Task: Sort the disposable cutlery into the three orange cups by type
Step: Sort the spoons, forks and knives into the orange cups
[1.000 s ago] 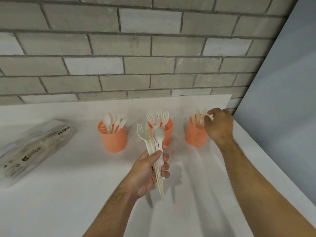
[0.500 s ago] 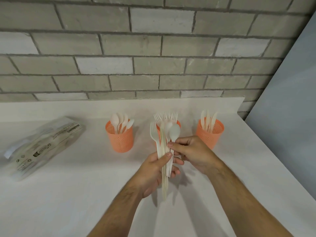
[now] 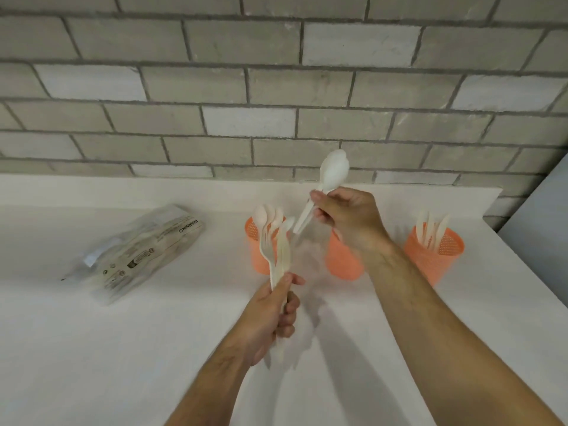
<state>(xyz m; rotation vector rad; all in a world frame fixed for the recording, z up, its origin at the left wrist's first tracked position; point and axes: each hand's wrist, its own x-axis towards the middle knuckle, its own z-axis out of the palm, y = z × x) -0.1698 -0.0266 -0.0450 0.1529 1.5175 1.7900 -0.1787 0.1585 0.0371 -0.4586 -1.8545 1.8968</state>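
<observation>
The right hand (image 3: pixel 350 221) pinches a spoon (image 3: pixel 330 179); the left hand (image 3: pixel 270 315) grips the remaining cutlery (image 3: pixel 278 256). Next, the spoon likely goes into the left cup (image 3: pixel 255 250).

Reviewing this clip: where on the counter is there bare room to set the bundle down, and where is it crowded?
Bare room: the near counter in front of the plastic bag, and the strip between that bag and the left cup. Crowded: the cup row, where the right hand with a spoon covers the middle cup; the left hand holds the bundle.
</observation>
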